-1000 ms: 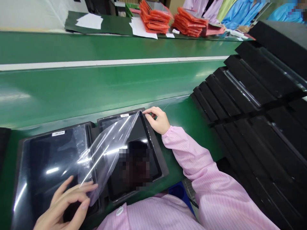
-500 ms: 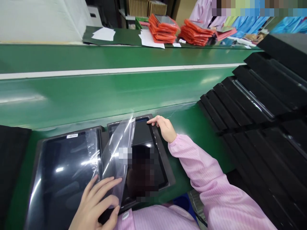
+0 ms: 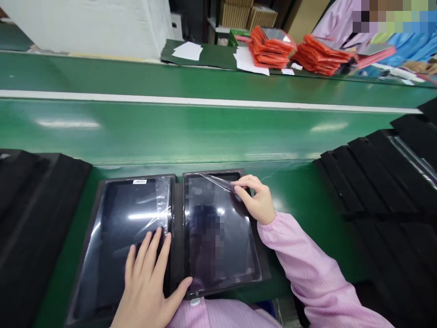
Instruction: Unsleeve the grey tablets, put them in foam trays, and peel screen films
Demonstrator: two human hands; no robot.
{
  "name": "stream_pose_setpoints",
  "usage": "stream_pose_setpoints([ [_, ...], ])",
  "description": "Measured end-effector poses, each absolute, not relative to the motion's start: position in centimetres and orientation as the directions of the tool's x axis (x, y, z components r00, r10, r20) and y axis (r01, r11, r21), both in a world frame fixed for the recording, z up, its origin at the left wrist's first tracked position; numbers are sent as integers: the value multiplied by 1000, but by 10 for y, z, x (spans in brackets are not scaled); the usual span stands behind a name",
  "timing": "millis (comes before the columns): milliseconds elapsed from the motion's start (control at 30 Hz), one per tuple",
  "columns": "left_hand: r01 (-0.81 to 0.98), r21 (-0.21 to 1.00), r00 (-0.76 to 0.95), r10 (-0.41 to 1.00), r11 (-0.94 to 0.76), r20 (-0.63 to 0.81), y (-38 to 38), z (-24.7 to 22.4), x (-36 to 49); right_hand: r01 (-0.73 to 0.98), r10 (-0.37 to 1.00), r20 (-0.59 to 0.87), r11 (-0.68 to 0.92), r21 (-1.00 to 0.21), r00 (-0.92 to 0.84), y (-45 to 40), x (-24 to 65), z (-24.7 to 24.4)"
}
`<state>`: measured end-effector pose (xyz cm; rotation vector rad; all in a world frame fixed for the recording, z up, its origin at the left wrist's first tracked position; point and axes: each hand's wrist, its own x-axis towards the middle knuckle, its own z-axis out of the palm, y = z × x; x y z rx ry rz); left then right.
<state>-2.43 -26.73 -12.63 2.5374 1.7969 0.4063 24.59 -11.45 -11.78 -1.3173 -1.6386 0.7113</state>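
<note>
My right hand (image 3: pixel 256 198) pinches the upper right corner of a clear protective film (image 3: pixel 218 182), which is lifted and creased there. The rest of the film lies over a black tablet (image 3: pixel 218 246) in a dark tray. My left hand (image 3: pixel 148 278) is spread, its fingers over the right part of a second tablet (image 3: pixel 126 237), its thumb at the lower left corner of the first one. That second tablet has a glossy clear cover and a small white label (image 3: pixel 139 181) at its top edge.
Black trays are stacked at the right (image 3: pixel 368 173) and at the left (image 3: pixel 37 205). Behind the green bench wall (image 3: pixel 191 132), a shelf holds red-orange packets (image 3: pixel 271 48) and white paper sheets (image 3: pixel 187 51). People in pink and blue clothing are at the upper right.
The film has gone from standing folded along the left side to covering the tablet's screen. My right hand now grips its corner; my left hand has let go and spread out. The view has shifted left.
</note>
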Motion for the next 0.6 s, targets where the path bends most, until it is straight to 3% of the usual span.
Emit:
stream_pose_setpoints([
  [167, 942, 128, 286, 943, -309, 173, -269, -128, -26, 119, 971, 206, 220, -968, -118, -109, 263, -113],
  [333, 942, 129, 285, 943, -309, 174, -267, -127, -24, -122, 969, 189, 170, -978, -157, -101, 279, -112],
  [467, 941, 140, 284, 943, -309, 174, -265, -126, -23, -241, 977, 131, 87, -966, -171, -100, 283, -110],
  [600, 937, 145, 292, 941, -317, 174, -266, -127, -23, -255, 974, 104, 51, -966, -201, -97, 283, -112],
])
